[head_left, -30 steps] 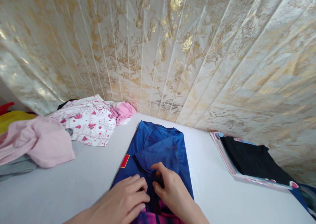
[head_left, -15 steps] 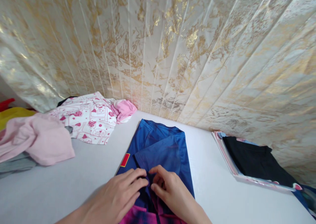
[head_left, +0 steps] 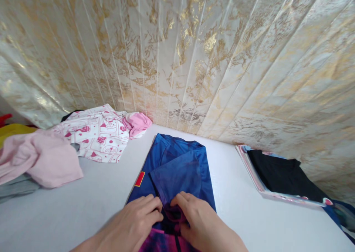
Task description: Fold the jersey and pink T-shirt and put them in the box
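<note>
Blue shirt [head_left: 177,150] has a sleeve [head_left: 180,174] folded across, not flat yet. Left hand [head_left: 141,215] and right hand [head_left: 198,215] curl there, can't tell if gripping. Left-side clothes [head_left: 58,157] lie crumpled.

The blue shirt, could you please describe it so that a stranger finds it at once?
Below the gold-patterned curtain, on the white surface, the left hand and right hand touch the blue shirt. Unlike its neighbours, it shows a red, yellow-edged patch.
</note>
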Motion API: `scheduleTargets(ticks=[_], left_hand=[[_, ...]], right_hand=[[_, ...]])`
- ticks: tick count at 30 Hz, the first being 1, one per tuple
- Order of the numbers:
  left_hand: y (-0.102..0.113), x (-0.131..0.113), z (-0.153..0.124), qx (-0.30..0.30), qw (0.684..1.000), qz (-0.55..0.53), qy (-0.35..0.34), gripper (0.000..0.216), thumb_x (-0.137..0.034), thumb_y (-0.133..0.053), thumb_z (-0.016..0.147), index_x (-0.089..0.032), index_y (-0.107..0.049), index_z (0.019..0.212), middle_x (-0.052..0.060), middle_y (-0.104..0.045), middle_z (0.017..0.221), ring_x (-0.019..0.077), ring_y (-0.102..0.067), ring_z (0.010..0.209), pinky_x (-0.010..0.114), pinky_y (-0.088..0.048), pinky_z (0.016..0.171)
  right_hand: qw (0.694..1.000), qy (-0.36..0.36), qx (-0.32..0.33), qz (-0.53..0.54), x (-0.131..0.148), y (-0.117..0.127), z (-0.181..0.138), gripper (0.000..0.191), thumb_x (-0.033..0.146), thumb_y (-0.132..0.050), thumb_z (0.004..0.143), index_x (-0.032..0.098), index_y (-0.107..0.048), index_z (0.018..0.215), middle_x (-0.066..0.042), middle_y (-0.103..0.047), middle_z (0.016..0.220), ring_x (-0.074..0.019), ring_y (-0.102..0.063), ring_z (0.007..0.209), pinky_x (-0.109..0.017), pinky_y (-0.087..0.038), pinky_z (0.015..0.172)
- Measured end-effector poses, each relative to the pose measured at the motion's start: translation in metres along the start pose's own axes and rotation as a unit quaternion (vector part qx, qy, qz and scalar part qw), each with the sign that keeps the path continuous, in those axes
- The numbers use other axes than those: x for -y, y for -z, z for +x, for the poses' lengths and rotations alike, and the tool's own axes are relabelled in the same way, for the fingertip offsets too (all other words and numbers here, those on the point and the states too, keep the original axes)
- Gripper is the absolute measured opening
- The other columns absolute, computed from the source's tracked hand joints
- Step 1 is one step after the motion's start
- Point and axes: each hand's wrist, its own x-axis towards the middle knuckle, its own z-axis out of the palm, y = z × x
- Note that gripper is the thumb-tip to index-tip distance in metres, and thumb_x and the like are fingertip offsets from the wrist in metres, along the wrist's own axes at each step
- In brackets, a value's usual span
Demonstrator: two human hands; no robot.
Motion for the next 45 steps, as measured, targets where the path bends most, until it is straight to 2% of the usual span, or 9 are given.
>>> scheduleTargets(ticks=[5, 15, 18, 22, 28, 35, 40, 43, 45], left_hand=[[0.001, -0.001, 0.001, 0.003, 1.000, -0.019, 0.000, 0.037, 0.002, -0.037, 0.084, -0.022, -0.062, 0.099, 0.003, -0.058, 0.100, 0.0188, -0.053, 0.089, 0.028, -0.041, 0.078], [-0.004, -0.020, 0.027, -0.001, 0.999, -0.006, -0.037, 0.028, -0.005, -0.048, 0.084, -0.023, -0.061, 0.100, 0.002, -0.063, 0.094, 0.0201, -0.058, 0.087, 0.030, -0.045, 0.079], [-0.016, -0.027, 0.043, 0.006, 1.000, -0.006, 0.022, 0.014, -0.015, -0.058, 0.084, -0.020, -0.062, 0.096, 0.004, -0.066, 0.094, 0.0219, -0.063, 0.086, 0.030, -0.050, 0.075], [-0.021, -0.039, 0.064, 0.068, 0.991, 0.038, 0.112, 0.031, -0.029, -0.068, 0.078, -0.016, -0.062, 0.106, 0.010, -0.069, 0.105, 0.0289, -0.066, 0.092, 0.038, -0.054, 0.079], [-0.017, -0.036, 0.073, 0.082, 0.983, 0.052, 0.153, 0.017, -0.013, -0.054, 0.080, -0.018, -0.063, 0.094, 0.007, -0.072, 0.094, 0.0247, -0.069, 0.088, 0.033, -0.054, 0.078], [-0.022, -0.026, 0.063, 0.072, 0.987, 0.004, 0.142, 0.017, -0.012, -0.060, 0.080, -0.019, -0.064, 0.095, 0.005, -0.070, 0.099, 0.0247, -0.067, 0.092, 0.034, -0.053, 0.082], [-0.003, -0.033, 0.046, 0.088, 0.994, 0.044, 0.056, 0.013, -0.010, -0.053, 0.086, -0.020, -0.062, 0.084, 0.004, -0.067, 0.092, 0.0209, -0.064, 0.086, 0.028, -0.050, 0.074], [0.005, -0.033, 0.042, 0.031, 0.997, 0.065, 0.024, 0.020, -0.011, -0.045, 0.091, -0.020, -0.060, 0.082, 0.003, -0.065, 0.084, 0.0192, -0.062, 0.078, 0.028, -0.048, 0.072], [0.005, -0.030, 0.044, -0.035, 0.997, 0.061, 0.022, 0.020, -0.013, -0.043, 0.092, -0.021, -0.061, 0.095, 0.004, -0.065, 0.092, 0.0211, -0.061, 0.085, 0.033, -0.047, 0.081]], right_hand=[[0.995, -0.001, -0.085, 0.061, -0.006, 0.017, -0.006, 0.038, 0.003, -0.043, 0.068, 0.022, -0.058, 0.097, 0.000, -0.064, 0.089, -0.0143, -0.060, 0.078, -0.022, -0.041, 0.068], [0.986, 0.041, -0.118, 0.108, -0.011, 0.021, -0.008, 0.046, 0.002, -0.044, 0.066, 0.022, -0.059, 0.104, -0.001, -0.066, 0.098, -0.0150, -0.062, 0.087, -0.023, -0.044, 0.076], [0.977, 0.030, -0.154, 0.142, -0.011, 0.021, -0.005, 0.048, 0.003, -0.045, 0.070, 0.023, -0.057, 0.112, -0.001, -0.066, 0.106, -0.0152, -0.063, 0.093, -0.025, -0.045, 0.082], [0.966, 0.020, -0.187, 0.175, -0.014, 0.018, 0.000, 0.048, 0.005, -0.047, 0.074, 0.024, -0.056, 0.117, -0.001, -0.065, 0.109, -0.0151, -0.061, 0.097, -0.027, -0.046, 0.086], [0.960, 0.017, -0.209, 0.186, -0.024, 0.014, 0.006, 0.050, 0.002, -0.046, 0.073, 0.024, -0.057, 0.117, -0.001, -0.065, 0.110, -0.0142, -0.061, 0.091, -0.027, -0.046, 0.084], [0.965, 0.030, -0.142, 0.218, -0.018, 0.020, -0.001, 0.041, 0.013, -0.052, 0.081, 0.025, -0.054, 0.121, 0.001, -0.064, 0.098, -0.0100, -0.059, 0.073, -0.020, -0.045, 0.067], [0.977, 0.002, -0.013, 0.211, -0.035, 0.026, -0.009, 0.024, 0.023, -0.039, 0.095, 0.021, -0.062, 0.101, 0.005, -0.059, 0.062, -0.0096, -0.057, 0.053, -0.018, -0.041, 0.053], [0.981, -0.027, 0.014, 0.190, -0.043, 0.030, -0.013, 0.023, 0.016, -0.041, 0.089, 0.020, -0.064, 0.092, 0.002, -0.067, 0.066, -0.0107, -0.061, 0.054, -0.019, -0.041, 0.051], [0.987, -0.033, -0.008, 0.157, -0.043, 0.033, -0.015, 0.023, 0.014, -0.046, 0.085, 0.021, -0.066, 0.094, 0.001, -0.070, 0.070, -0.0119, -0.064, 0.060, -0.019, -0.042, 0.054]])
